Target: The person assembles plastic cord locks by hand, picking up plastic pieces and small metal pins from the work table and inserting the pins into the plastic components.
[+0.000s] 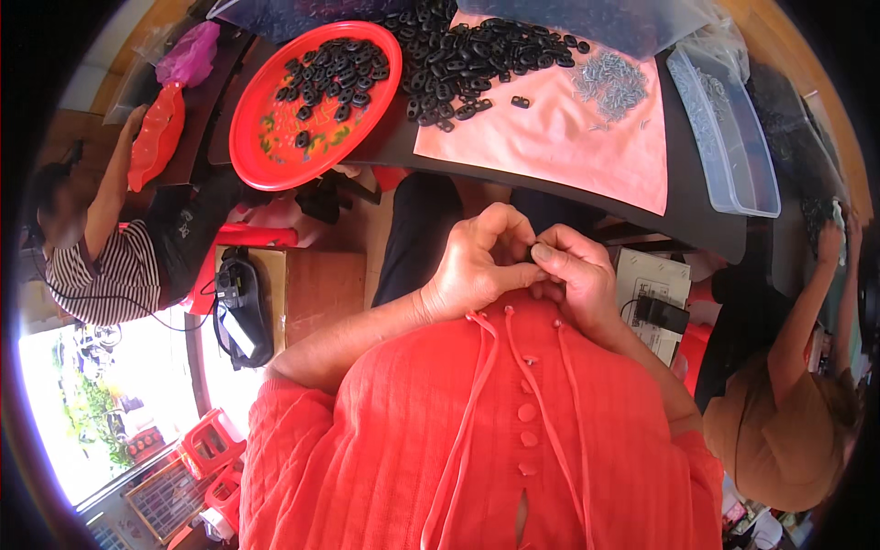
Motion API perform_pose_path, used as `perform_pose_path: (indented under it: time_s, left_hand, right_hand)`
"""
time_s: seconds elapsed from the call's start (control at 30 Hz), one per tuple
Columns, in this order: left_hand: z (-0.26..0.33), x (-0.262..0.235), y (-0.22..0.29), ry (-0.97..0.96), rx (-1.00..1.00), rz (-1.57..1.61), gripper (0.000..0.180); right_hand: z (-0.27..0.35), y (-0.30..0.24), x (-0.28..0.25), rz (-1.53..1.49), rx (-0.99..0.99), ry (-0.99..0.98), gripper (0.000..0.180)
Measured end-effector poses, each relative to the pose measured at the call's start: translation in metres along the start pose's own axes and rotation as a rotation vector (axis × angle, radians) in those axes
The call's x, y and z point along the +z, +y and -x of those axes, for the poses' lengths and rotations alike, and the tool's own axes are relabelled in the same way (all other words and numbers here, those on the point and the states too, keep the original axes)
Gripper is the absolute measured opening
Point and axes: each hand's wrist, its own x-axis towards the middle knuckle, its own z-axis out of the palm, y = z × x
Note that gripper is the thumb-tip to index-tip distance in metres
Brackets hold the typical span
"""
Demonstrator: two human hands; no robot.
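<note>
both hands meet close to the chest, on the near side of the counter [697,220], well below the pink sheet [587,137]. the left hand [477,266] is curled shut, its fingertips pinching a small black part [534,249]; the right hand [573,275] is closed too, thumb and forefinger pressed onto the same part from the other side. so the part sits clamped between the two hands, mostly hidden, and what exactly is being fitted to it cannot be told.

to do this well, i'd judge the part should be kept steady in the left fingertips while the right thumb presses straight in, not at a slant; a piece this small would likely slip or spring out of a loose pinch, so a firm hold near the body makes sense.

on the pink sheet lies a loose heap of black parts [467,46] at its far left corner, one stray piece nearer, and a small pile of silvery metal bits [610,81] at its far right. left of the sheet a round red tray [252,137] holds more black parts spread over its far half. right of the sheet stands a clear plastic tub [733,156]; its contents look like little pale bits, too faint to name.
</note>
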Motion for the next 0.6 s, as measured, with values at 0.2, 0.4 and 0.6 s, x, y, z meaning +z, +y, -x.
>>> perform_pose_path:
  time_s: [0.2, 0.4, 0.6]
  left_hand:
    - [-0.002, -0.0013, -0.0013, 0.004, 0.059, -0.102, 0.032]
    - [0.0003, -0.0033, -0.0063, 0.0, 0.017, -0.121, 0.033]
    - [0.005, -0.0023, -0.0084, 0.02, 0.043, -0.06, 0.033]
  right_hand:
    - [-0.0017, 0.0033, -0.001, -0.036, -0.024, -0.016, 0.021]
    - [-0.0043, 0.0074, -0.0052, -0.122, 0.065, -0.044, 0.019]
    - [-0.0025, 0.0086, -0.0046, -0.187, 0.125, -0.067, 0.018]
